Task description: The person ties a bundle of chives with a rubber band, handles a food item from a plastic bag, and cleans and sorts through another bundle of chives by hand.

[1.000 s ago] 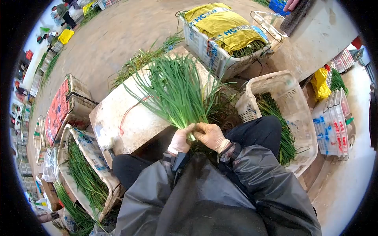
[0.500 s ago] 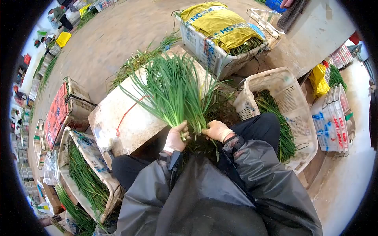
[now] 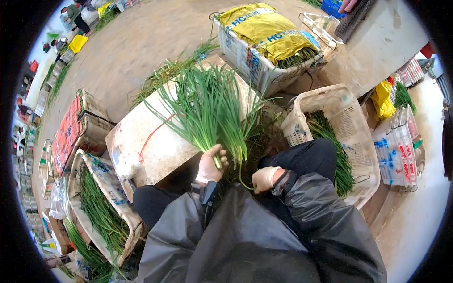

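Note:
My gloved left hand [image 3: 211, 163] is closed around the lower stems of a bunch of green chives [image 3: 200, 113]. The leaves fan out over a white board [image 3: 160, 153]. A second part of the bunch [image 3: 237, 137] hangs to the right of that hand, its pale ends pointing down. My gloved right hand [image 3: 265, 179] is closed below and right of those ends, near my thigh. A single thin chive leaf [image 3: 242, 177] runs down from the stems into its fingers. The fingertips themselves are partly hidden.
At my right stands a white crate [image 3: 330, 96] of chives, at my left another crate [image 3: 75, 188] of them. Beyond the board are loose greens [image 3: 160, 78] and a crate under a yellow sack [image 3: 264, 30]. Another person [image 3: 75, 18] is far off at upper left.
My right hand has moved down and to the right, away from the stem ends, drawing a leaf out with it. My left hand still grips the bunch in nearly the same place.

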`<state>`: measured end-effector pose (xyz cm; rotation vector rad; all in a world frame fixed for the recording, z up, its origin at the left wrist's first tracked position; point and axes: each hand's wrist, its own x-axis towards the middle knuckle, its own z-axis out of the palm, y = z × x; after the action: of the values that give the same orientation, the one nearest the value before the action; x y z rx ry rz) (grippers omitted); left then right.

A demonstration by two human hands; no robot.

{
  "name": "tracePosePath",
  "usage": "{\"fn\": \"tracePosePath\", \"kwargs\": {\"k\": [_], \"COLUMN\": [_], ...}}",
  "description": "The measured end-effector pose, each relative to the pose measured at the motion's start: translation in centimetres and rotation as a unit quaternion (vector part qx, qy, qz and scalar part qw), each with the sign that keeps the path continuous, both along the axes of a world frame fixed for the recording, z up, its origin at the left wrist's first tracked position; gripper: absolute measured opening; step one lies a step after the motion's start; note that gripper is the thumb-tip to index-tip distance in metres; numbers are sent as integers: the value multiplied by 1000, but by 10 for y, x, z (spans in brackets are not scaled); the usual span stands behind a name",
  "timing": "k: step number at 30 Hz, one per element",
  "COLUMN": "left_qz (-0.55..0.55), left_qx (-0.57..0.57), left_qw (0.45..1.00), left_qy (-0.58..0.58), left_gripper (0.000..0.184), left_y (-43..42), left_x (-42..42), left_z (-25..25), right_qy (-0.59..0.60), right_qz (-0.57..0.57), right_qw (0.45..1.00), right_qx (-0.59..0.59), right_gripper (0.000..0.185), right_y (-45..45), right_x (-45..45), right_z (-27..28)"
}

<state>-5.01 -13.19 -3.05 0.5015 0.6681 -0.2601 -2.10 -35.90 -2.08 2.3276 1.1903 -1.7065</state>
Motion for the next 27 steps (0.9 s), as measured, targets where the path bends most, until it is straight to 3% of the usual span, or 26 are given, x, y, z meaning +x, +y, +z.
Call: {"fn": "tracePosePath", "kwargs": {"k": [2, 4, 6, 8, 10, 14, 17, 18, 20, 21, 22, 23, 24, 26, 27], "left_qz": [0, -5, -13, -17, -15, -6, 4, 7, 9, 9, 8, 5, 0, 1, 3], "left_qx": [-9, -1, 10, 11, 15, 12, 11, 12, 6, 0, -7, -5, -3, 3, 10], "left_qw": [1000, 1000, 1000, 1000, 1000, 1000, 1000, 1000, 1000, 1000, 1000, 1000, 1000, 1000, 1000], "left_qy": [-4, -7, -6, -7, -4, -10, -14, -15, -14, -10, -5, -7, -14, -15, -7], "left_gripper": [7, 7, 7, 7, 8, 8, 8, 8, 8, 8, 8, 8, 8, 8, 8], "left_y": [0, 1, 1, -1, -4, -2, 0, -1, -3, -3, -4, -5, -3, -3, -3], "left_x": [1, 1, 1, 3, 3, 2, 0, 0, 3, 3, 2, -1, 1, 2, 0], "left_z": [2, -2, -6, -5, -1, 1, 0, 2, 5, 6, 6, 4, -3, -5, 0], "right_qy": [-83, -181, -242, -186, -93, -230, -184, -47, -138, -346, -525, -511, -517, -520, -493], "right_qz": [-34, -176, -341, -386, -464, -473, -524, -582, -574, -436, -265, -235, -293, -308, -311], "right_qw": [996, 967, 906, 879, 850, 805, 700, 623, 610, 707, 748, 787, 736, 677, 697], "right_qx": [15, -10, 64, 210, 232, 274, 449, 520, 529, 436, 306, 253, 323, 421, 417], "right_gripper": [51, 53, 57, 56, 51, 43, 28, 32, 26, 23, 22, 23, 17, 22, 22], "right_y": [-2, -5, -3, 2, 11, 11, 7, 9, 10, 6, 1, -2, 3, 12, 11], "right_x": [9, 24, 34, 43, 40, 40, 37, 34, 29, 32, 34, 34, 30, 27, 25], "right_z": [42, 46, 27, -21, -26, 0, 41, 45, 48, 45, 37, 21, 21, 51, 46]}}
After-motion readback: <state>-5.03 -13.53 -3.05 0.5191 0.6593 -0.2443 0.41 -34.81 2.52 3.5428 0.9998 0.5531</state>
